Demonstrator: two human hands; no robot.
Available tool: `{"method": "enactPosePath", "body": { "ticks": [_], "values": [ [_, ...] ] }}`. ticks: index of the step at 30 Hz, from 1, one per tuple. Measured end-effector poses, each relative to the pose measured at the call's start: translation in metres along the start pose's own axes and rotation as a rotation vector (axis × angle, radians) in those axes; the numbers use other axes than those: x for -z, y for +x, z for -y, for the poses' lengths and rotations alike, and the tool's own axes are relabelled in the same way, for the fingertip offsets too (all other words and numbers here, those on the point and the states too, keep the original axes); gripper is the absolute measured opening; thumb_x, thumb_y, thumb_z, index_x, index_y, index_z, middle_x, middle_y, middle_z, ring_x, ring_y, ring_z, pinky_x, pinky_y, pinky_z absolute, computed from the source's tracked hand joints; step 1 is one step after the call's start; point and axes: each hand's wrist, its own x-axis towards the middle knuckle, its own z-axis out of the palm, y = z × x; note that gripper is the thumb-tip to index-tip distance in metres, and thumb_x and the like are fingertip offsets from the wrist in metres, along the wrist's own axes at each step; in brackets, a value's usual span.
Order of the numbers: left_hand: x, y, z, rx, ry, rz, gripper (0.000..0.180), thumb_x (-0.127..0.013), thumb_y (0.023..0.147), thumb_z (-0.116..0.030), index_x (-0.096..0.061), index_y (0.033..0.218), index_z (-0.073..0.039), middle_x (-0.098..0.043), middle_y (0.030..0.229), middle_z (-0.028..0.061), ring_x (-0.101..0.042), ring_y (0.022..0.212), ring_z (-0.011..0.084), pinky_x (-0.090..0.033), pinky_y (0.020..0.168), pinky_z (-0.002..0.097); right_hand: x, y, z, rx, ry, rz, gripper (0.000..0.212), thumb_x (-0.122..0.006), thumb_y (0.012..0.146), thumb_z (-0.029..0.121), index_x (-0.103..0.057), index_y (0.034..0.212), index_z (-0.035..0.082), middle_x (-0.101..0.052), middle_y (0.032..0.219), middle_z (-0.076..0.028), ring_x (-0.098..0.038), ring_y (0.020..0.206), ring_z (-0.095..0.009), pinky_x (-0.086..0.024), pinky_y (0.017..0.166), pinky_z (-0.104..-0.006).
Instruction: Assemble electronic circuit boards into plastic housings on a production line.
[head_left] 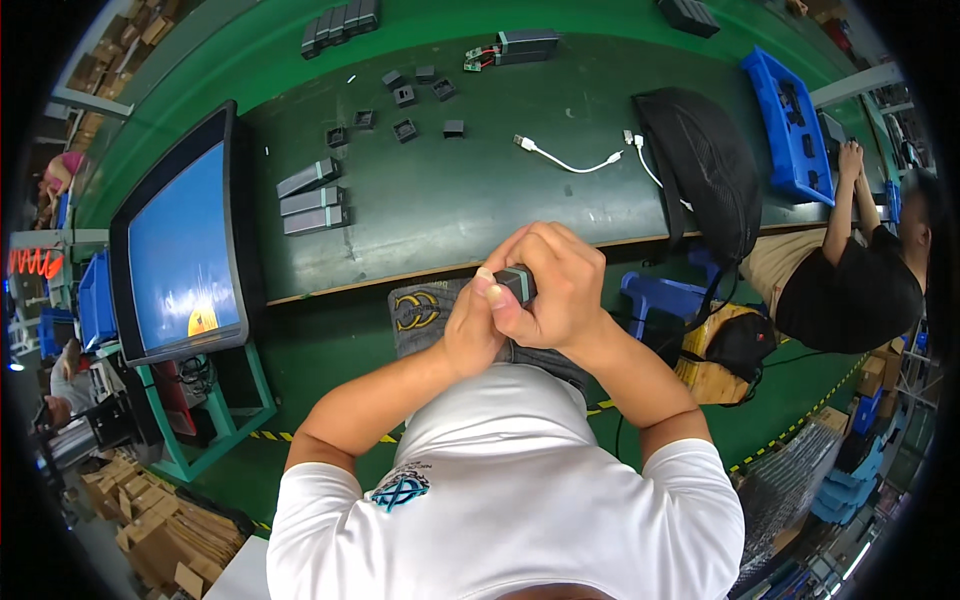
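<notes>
Both my hands are closed around a dark grey power bank (515, 284), held in front of my body at the table's near edge. My left hand (474, 322) grips it from the left with the thumb pressed at its top end. My right hand (562, 290) wraps it from the right, fingers curled over it and thumb meeting the left one. Much of the power bank is hidden by the fingers. Beyond my hands, to the left on the green table (430, 220), lie several similar grey power banks (312, 200).
Small black end caps (404, 130) are scattered farther back, near a casing with exposed circuit board and red wires (510, 48). White cables (570, 160) and a black bag (700, 165) lie right. A monitor (185, 250) stands left. A blue tray (790, 125) and another person (850, 270) are right.
</notes>
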Motion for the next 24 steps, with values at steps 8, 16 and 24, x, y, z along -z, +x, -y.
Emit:
{"method": "enactPosePath", "body": {
  "ticks": [8,16,24],
  "values": [
    [0.023,0.027,-0.009,0.226,-0.254,-0.046,0.073,-0.023,0.114,-0.061,-0.046,0.15,-0.002,-0.062,0.134,0.0134,-0.063,0.125,0.0229,-0.051,0.108,0.0386,0.003,0.011,-0.008,-0.142,-0.047,0.131,0.035,-0.08,0.085,0.032,-0.068,0.094,0.001,-0.066,0.085,-0.014,-0.067,0.072,-0.035,-0.054,0.064,-0.0425],
    [0.016,0.029,-0.013,0.124,-0.172,-0.342,0.065,-0.04,0.114,-0.056,-0.048,0.151,-0.004,-0.065,0.133,0.0126,-0.066,0.119,0.0206,-0.054,0.106,0.0385,0.002,0.007,-0.014,-0.312,0.05,0.211,0.047,-0.077,0.09,0.013,-0.059,0.129,-0.005,-0.059,0.119,-0.022,-0.066,0.1,-0.039,-0.056,0.085,-0.0477],
    [0.039,0.031,-0.023,-0.153,0.0,-0.626,0.041,-0.054,0.113,-0.023,-0.054,0.146,0.002,-0.067,0.111,0.007,-0.069,0.103,0.0169,-0.059,0.094,0.0344,-0.007,0.02,-0.023,-0.085,0.036,0.169,0.053,-0.082,0.089,0.015,-0.063,0.135,-0.003,-0.061,0.119,-0.02,-0.063,0.108,-0.038,-0.054,0.089,-0.0457]
  ]
}}
